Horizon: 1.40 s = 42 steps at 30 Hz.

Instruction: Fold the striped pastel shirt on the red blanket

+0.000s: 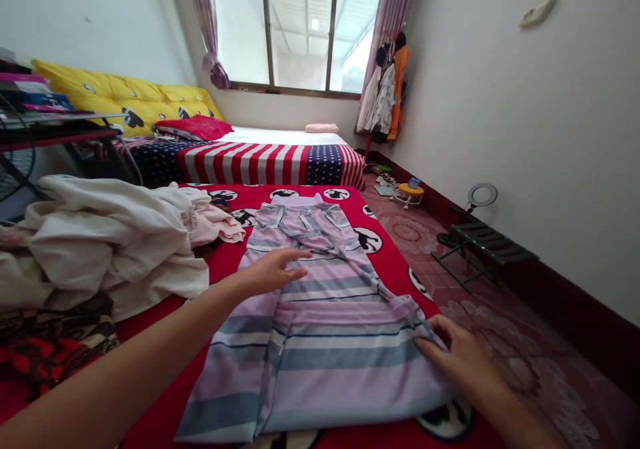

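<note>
A long striped dress (pixel 345 362) in lavender, grey-blue and white lies spread lengthwise on a red blanket (pixel 395 262) with round black-and-white prints. Its lavender top end (pixel 297 200) points away from me, and its middle is creased and partly folded over. My left hand (pixel 275 270) is over the middle of the cloth with thumb and fingers stretched apart, holding nothing. At the right side near the hem, my right hand (pixel 463 352) has the dress's edge between thumb and fingers.
Heaped cream cloth (pixel 115 236) and a pale pink garment (pixel 215 219) lie on the left. Beyond is a bed with a striped, starred cover (pixel 250 162). A dark green folding stool (pixel 493 242) and an orange stool (pixel 411 190) stand on the tiled floor at right.
</note>
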Available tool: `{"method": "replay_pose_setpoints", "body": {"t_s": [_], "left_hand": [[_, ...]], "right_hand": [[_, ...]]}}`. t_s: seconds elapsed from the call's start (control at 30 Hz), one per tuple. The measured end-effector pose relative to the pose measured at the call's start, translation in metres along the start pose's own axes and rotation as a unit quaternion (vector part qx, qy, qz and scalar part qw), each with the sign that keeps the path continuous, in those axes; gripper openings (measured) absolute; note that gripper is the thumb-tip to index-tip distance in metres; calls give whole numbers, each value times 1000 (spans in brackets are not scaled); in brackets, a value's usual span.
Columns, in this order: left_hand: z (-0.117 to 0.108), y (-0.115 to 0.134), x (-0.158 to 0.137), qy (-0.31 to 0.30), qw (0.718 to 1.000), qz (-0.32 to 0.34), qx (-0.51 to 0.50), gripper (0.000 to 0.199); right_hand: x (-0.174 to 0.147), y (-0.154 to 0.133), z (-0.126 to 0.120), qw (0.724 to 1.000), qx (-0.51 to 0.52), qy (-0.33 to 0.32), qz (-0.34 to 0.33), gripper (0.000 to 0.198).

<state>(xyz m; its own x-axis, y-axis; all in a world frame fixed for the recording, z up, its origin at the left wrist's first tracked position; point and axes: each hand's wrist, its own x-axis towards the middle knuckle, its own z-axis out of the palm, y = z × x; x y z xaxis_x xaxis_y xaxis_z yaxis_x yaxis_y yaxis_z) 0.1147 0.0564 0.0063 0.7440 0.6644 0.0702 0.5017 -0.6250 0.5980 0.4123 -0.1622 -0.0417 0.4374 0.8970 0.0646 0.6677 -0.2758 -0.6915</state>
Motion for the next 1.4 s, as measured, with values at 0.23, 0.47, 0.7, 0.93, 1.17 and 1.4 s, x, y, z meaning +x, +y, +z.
{"method": "replay_pose_setpoints", "body": {"t_s": [0.23, 0.47, 0.7, 0.93, 1.17, 1.4], "left_hand": [[18, -20, 79, 84, 962, 14, 260, 60], [12, -21, 114, 75, 961, 5, 266, 27], [-28, -27, 115, 214, 953, -22, 212, 36], [-43, -49, 108, 243, 955, -31, 165, 39], [-28, -69, 78, 214, 964, -30, 155, 44], [-12, -48, -8, 176, 977, -1, 122, 28]], "right_hand": [[-9, -12, 10, 987, 158, -15, 24, 36], [-18, -33, 18, 978, 192, -79, 13, 46], [-27, -78, 32, 970, 184, -153, -31, 49], [-42, -113, 80, 952, 118, -248, -132, 56], [-55, -104, 113, 887, 49, -301, -347, 60], [-68, -86, 80, 875, 76, -174, -446, 23]]}}
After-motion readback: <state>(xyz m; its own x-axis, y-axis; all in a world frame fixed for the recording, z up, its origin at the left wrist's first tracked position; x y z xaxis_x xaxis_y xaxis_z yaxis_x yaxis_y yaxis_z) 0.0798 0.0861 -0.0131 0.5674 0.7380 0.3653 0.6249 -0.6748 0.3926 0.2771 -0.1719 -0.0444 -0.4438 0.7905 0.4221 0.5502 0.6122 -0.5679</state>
